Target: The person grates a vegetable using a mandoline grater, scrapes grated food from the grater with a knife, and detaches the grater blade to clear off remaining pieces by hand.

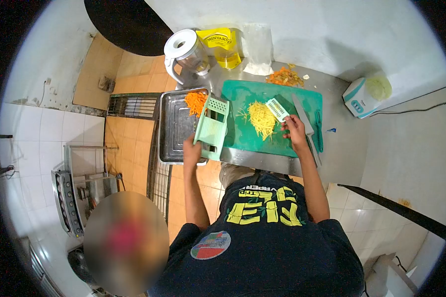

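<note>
My left hand point(192, 151) is closed round the lower end of a light green grater frame point(212, 129), which is tilted over the right edge of a metal tray point(177, 136). Shredded orange carrot point(195, 102) lies in the tray's upper right corner, beside the frame. In my right hand point(295, 132) is a small white slotted grater insert point(277, 110), pinched at its lower end. The insert is above the right side of a pile of yellow shreds point(261, 120) on the green cutting board point(243, 134).
A knife point(303, 115) and a green peeler-like tool point(319, 132) lie at the board's right. Behind are peelings point(285, 76), a blender jug point(187, 52), a yellow pouch point(225, 47) and a clear bag point(258, 49). A kitchen scale point(361, 96) stands far right.
</note>
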Action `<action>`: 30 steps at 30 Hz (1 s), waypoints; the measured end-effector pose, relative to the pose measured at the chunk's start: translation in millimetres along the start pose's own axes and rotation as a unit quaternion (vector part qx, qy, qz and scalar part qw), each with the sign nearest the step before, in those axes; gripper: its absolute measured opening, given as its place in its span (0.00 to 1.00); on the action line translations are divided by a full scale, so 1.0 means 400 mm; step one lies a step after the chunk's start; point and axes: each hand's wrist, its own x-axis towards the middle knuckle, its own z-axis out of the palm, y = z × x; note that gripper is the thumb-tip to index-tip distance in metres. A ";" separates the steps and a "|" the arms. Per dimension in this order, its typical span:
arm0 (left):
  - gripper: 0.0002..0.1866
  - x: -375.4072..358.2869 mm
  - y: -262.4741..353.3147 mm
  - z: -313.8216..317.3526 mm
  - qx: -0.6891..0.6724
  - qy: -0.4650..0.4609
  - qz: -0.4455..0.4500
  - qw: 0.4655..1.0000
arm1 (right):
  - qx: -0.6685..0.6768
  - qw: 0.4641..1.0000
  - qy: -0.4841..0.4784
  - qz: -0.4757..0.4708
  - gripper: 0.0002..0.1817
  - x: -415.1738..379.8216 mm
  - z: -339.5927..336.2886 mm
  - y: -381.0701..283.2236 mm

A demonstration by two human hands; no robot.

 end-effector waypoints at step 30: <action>0.29 0.500 0.289 -0.165 0.300 -0.384 0.076 0.870 | 0.039 0.997 0.058 -0.033 0.16 -0.043 -0.059 0.017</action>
